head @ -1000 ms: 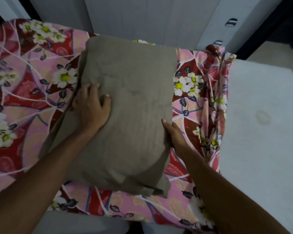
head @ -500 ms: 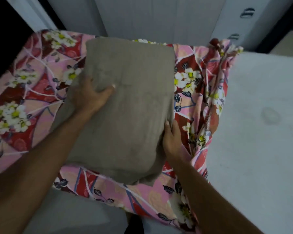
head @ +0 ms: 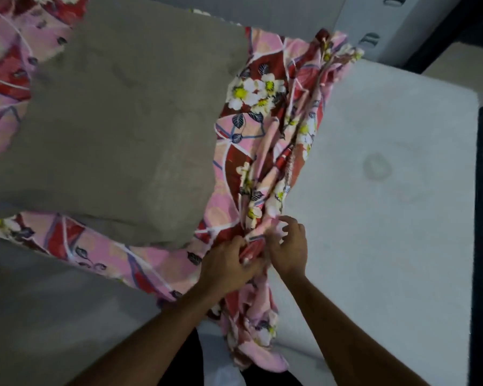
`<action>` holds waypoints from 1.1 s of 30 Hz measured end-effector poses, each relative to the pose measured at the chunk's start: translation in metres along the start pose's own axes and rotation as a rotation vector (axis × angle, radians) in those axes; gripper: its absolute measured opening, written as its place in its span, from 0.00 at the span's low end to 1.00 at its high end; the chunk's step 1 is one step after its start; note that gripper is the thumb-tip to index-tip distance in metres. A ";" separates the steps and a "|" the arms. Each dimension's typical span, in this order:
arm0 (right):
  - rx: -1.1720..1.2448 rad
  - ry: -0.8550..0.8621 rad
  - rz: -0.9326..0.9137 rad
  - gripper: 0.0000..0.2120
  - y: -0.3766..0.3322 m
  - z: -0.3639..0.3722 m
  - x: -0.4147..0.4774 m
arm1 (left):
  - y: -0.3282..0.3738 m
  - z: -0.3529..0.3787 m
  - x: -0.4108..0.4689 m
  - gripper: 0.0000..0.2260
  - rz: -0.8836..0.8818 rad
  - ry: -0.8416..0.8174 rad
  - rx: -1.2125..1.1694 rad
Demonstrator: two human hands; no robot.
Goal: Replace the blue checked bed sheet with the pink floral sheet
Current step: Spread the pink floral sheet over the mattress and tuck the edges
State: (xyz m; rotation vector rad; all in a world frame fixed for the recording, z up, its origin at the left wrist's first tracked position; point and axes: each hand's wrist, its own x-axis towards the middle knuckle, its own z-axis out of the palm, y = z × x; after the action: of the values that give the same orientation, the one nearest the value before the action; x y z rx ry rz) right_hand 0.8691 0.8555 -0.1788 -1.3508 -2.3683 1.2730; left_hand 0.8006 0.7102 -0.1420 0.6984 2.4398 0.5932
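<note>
Both hands meet just off the near right corner of the grey pillow (head: 117, 121): the left hand (head: 229, 264) grips a bunched fold of the pink floral sheet (head: 262, 151), and the right hand (head: 289, 247) pinches the same gather. That sheet lies under the pillow and ridges up along its right side, with bare mattress (head: 388, 204) farther right.

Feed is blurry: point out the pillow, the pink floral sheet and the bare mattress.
pillow (head: 117, 129), head view, middle of its grey face.
pink floral sheet (head: 273, 176), head view, bunched folds.
mattress (head: 388, 232), head view, bare white top.
</note>
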 end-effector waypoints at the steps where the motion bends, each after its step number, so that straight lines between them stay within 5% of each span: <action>1: 0.025 -0.058 0.085 0.26 0.008 -0.004 -0.002 | 0.005 0.013 -0.008 0.24 -0.047 -0.040 0.035; 4: 0.164 -0.280 0.221 0.33 0.022 -0.011 -0.010 | 0.014 0.033 -0.023 0.34 -0.168 -0.113 0.265; 6: 0.245 -0.464 0.268 0.36 0.021 -0.007 -0.018 | 0.014 0.034 -0.022 0.27 -0.183 -0.068 0.308; 8: 0.232 -0.511 0.273 0.33 0.019 0.002 -0.024 | 0.010 0.030 -0.016 0.17 -0.203 -0.080 0.113; 11: 0.251 -0.380 0.204 0.11 0.018 0.009 -0.031 | 0.008 0.021 -0.011 0.08 -0.273 -0.151 -0.275; 17: 0.494 0.078 0.413 0.14 0.047 -0.028 -0.040 | 0.024 0.038 -0.026 0.12 -0.187 -0.094 -0.367; 21: 0.390 0.231 0.488 0.15 0.090 -0.070 -0.048 | 0.070 0.075 -0.042 0.13 -0.055 -0.115 -0.416; 24: 0.281 0.267 0.402 0.16 0.113 -0.101 -0.054 | 0.115 0.104 -0.059 0.13 -0.034 -0.185 -0.488; 28: 0.096 0.090 0.234 0.16 0.134 -0.134 -0.056 | 0.170 0.149 -0.081 0.10 -0.105 -0.296 -0.598; 33: 0.015 0.045 0.261 0.13 0.185 -0.176 -0.053 | 0.191 0.191 -0.102 0.13 -0.177 -0.396 -0.629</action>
State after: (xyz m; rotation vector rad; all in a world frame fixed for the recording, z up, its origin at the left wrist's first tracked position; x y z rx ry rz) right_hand 1.1052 0.9666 -0.1865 -1.7092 -2.2042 1.3021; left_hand 1.0545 0.8474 -0.1489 0.2948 1.7791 0.9789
